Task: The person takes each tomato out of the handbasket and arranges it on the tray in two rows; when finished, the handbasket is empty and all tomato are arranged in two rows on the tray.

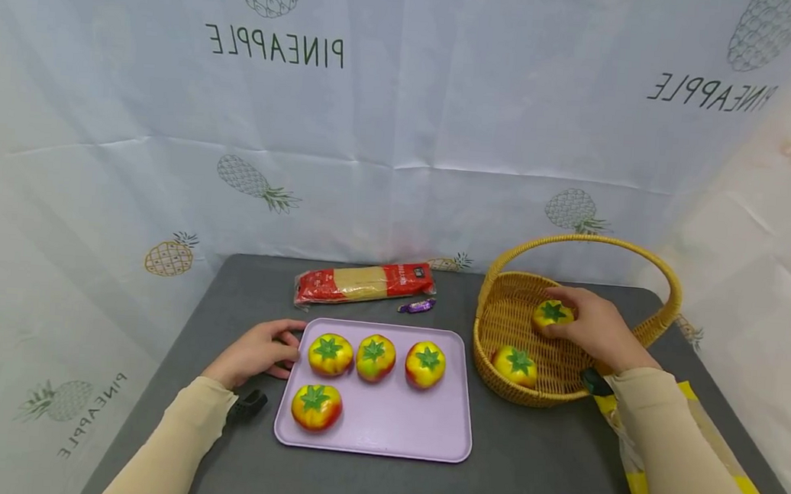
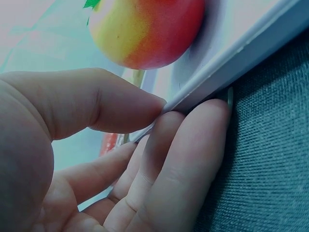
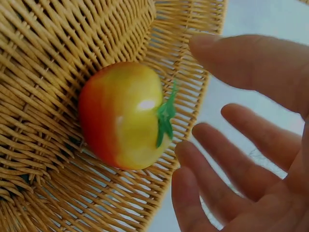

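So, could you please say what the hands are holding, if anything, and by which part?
The left hand pinches the tray by its left rim; the right hand, open beside a fruit in the basket, holds nothing.

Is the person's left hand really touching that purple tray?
Touching. The left wrist view shows it: the left hand pinches the purple tray by its rim, thumb tip right against the edge.

So "PINEAPPLE" can be read three times on the white cloth (image 1: 404, 117), mirrored every time lol: twice in big dark letters up top, left and right, and once smaller and slanted at lower left. Some print can be made out on the red packet (image 1: 360, 283) and the purple wrapper (image 1: 417, 306), but it's too small to be read.
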Available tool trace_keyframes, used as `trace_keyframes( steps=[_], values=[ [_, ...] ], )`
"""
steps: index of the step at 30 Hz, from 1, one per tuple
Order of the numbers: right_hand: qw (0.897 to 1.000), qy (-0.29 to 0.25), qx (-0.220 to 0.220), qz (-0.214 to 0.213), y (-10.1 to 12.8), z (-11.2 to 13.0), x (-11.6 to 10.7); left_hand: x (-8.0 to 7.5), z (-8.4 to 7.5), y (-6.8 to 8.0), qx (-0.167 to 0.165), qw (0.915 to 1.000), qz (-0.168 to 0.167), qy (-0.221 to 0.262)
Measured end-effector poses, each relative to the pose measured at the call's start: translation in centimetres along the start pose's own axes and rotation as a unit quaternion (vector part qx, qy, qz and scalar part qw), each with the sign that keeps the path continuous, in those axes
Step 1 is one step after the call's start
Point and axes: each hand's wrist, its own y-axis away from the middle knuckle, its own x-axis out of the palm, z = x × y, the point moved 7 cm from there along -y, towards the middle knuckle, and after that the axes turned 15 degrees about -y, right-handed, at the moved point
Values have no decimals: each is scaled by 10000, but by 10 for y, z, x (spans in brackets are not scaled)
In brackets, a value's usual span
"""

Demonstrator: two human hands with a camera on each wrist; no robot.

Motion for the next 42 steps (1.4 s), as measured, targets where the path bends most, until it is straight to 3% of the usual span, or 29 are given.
trace_keyframes(
  steps=[13, 29, 37, 42],
  values=[
    [9996, 214, 187, 6, -12, -16, -2, 0, -1, 0, 6, 10000, 1, -3],
    [9988, 402, 286, -45, -23, -15, 6, -1, -1, 0, -5, 10000, 1, 24],
    [9993, 317, 186, -52, -10, -3, 4, -1, -2, 0, -49, 10000, -10, 18],
    [9991, 400, -27, -145, 6, 17, 5, 0, -3, 0, -13, 10000, -10, 48]
  ],
)
